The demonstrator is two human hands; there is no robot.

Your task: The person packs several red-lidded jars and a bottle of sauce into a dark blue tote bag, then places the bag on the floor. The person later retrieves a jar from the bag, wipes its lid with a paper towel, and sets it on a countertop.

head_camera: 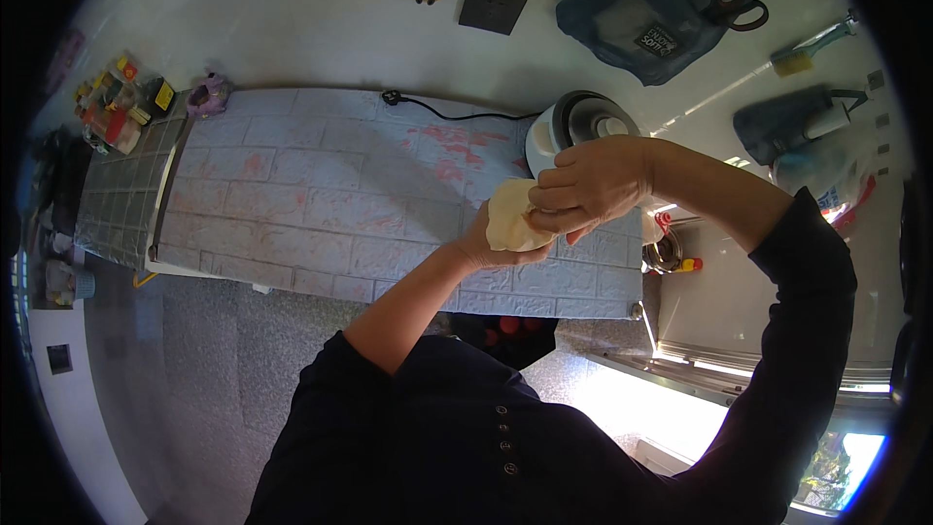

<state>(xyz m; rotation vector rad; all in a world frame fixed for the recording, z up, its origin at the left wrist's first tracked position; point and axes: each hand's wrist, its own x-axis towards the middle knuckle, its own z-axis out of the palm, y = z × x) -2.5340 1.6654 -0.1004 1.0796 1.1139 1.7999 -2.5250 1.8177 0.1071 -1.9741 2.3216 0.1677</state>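
A pale, soft, dough-like piece (516,217) is held above the brick-patterned table covering (306,189). My left hand (487,244) supports it from below and from the left, its palm mostly hidden under the piece. From above and the right, my right hand (589,186) grips its right edge with curled fingers. Just behind my right hand stands a white rice cooker or similar round appliance (543,142), partly hidden by that hand. Its black cord ends in a plug (392,97) lying at the table's back edge.
Several bottles and packets (120,102) stand at the far left beside a purple figure (209,95). Blue bags (649,14), scissors (738,7) and a brush (813,47) hang on the wall at right. A metal pot (662,251) sits beyond the table's right end.
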